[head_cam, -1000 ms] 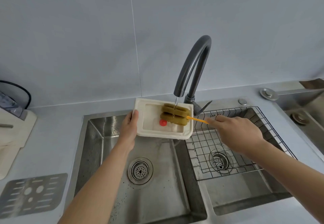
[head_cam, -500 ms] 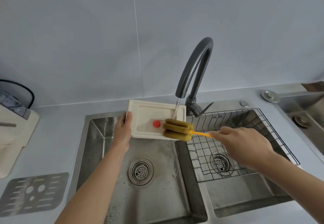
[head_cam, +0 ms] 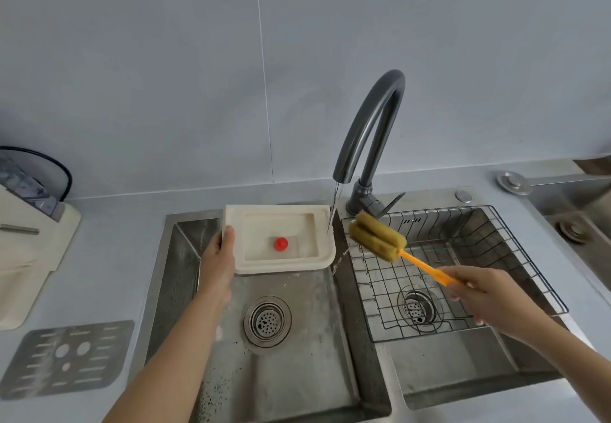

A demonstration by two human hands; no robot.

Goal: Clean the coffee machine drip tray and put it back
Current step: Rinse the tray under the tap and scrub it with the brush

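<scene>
The cream drip tray [head_cam: 281,240] sits in your left hand [head_cam: 218,262], held over the back of the left sink basin [head_cam: 297,373] with its open side up and a small red float [head_cam: 280,244] in its hollow. Your fingers wrap its left edge, thumb on the rim. A thin stream of water [head_cam: 333,207] runs from the dark curved faucet [head_cam: 370,131] onto the tray's right rim and drips off that corner into the basin.

Your right hand [head_cam: 486,297] is closed around the orange handle of the sponge brush [head_cam: 378,237]. Its yellow-green head hangs just right of the tray, apart from it, over the wire rack [head_cam: 463,277] in the right basin.

On the tabletop [head_cam: 109,277] to the left lies the slotted metal grate [head_cam: 66,358], flat and well apart from the tray. Behind it, at the frame's left edge, stands the cream coffee machine [head_cam: 29,257], only partly in view.
</scene>
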